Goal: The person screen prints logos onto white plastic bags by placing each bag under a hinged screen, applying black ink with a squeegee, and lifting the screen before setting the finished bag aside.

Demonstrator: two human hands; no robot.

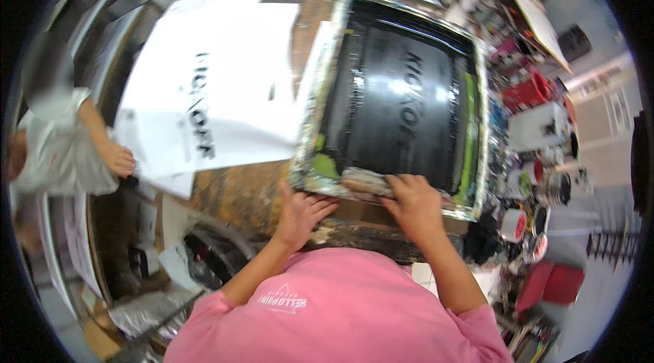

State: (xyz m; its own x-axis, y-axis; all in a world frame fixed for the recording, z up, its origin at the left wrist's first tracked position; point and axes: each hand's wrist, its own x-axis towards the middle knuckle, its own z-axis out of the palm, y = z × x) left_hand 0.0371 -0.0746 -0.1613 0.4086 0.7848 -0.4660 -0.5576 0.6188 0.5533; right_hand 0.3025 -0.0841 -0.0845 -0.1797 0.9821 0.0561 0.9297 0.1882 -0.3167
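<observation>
A screen-printing frame [482, 124], its border wrapped in silvery tape, lies in front of me with black ink spread over its mesh. Dark lettering shows in the mesh, and green patches line its sides. My right hand [417, 205] has its fingers bent over a worn greyish-brown piece, apparently a squeegee [366, 182], at the frame's near end; part of it is hidden under the hand. My left hand [305, 216] rests with fingers stretched out against the frame's near left corner. Left of the frame lies a large white sheet [235, 84] printed with black lettering.
At the left, a person in a white shirt [65, 148] has a hand [118, 159] by the sheet's edge. The worktable [242, 193] is stained brown. Tubs and jars [538, 124] crowd the right side. A red chair [550, 285] stands at the lower right.
</observation>
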